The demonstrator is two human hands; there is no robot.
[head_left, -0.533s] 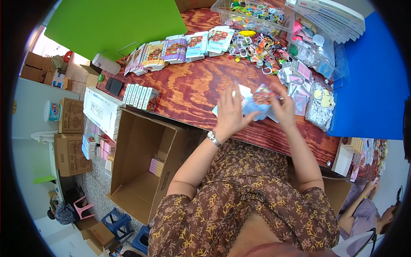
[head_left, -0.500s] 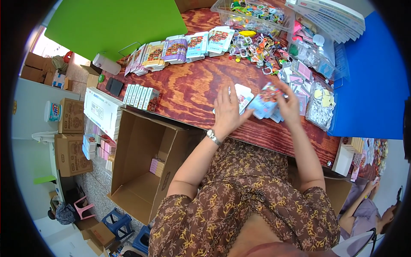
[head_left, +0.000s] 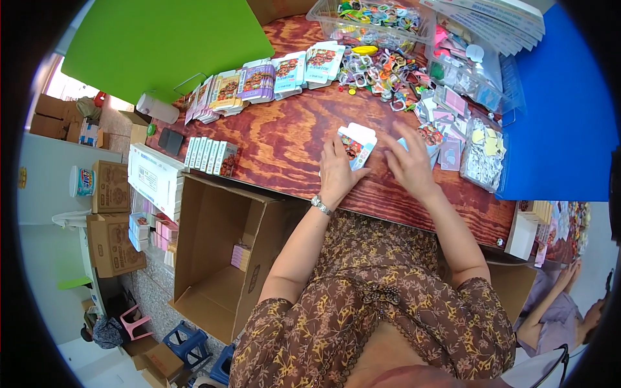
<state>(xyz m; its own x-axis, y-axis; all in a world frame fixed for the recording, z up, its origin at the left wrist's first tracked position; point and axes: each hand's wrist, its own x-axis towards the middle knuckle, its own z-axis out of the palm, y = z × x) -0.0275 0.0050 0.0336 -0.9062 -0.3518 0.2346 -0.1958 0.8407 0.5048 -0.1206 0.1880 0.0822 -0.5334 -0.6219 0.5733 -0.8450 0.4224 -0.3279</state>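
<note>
A small light-blue and white carton [head_left: 358, 143] with a food picture and a raised white flap lies on the table in front of me. My left hand [head_left: 336, 169] is laid over its left side, fingers on that edge and thumb at its lower corner. To the right, my right hand [head_left: 412, 167] is held with fingers spread and somewhat blurred, nothing visible between them. Behind its fingers lie light-blue printed cartons [head_left: 429, 137], partly hidden by the hand. A watch is on my left wrist.
Rows of flat cartons [head_left: 257, 83] lie at the back. Upright filled boxes [head_left: 211, 156] stand at left. Loose colourful trinkets [head_left: 375, 72], a clear bin [head_left: 388, 29] and a bag of white pieces [head_left: 484, 155] are at right. An open cardboard box [head_left: 213, 258] stands below the table edge.
My right hand has let go of the light-blue printed cartons and moved left, its fingers spreading. My left hand has shifted to the carton's left side, showing more of its printed face.
</note>
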